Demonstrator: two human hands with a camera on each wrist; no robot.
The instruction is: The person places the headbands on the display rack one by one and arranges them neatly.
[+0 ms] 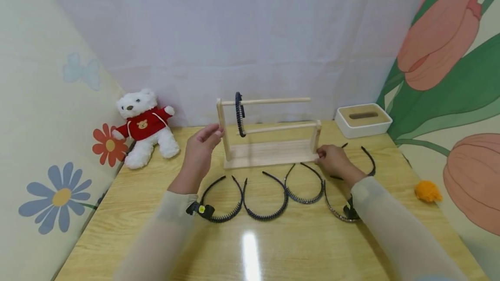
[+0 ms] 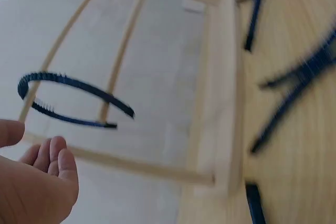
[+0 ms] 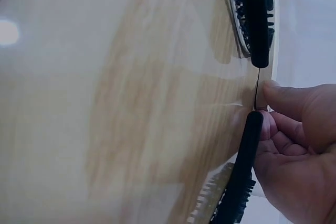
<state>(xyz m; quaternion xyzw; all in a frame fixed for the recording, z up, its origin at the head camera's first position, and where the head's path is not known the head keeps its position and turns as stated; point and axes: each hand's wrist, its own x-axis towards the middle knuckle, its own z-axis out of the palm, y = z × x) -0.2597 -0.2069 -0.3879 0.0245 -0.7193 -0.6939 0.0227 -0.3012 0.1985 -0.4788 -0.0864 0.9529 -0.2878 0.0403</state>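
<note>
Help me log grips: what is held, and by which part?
Right hand grips the wooden headband rack by its base's right end; left hand holds nothing.

Free path along upper rod (image 1: 277, 100) from right, up to headband (image 1: 238, 114) obstacle.

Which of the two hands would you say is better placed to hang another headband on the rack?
Probably the right hand, once it releases the rack: loose headbands lie beside it, and the upper rod ends free on its side. The left hand is at the left post.
</note>
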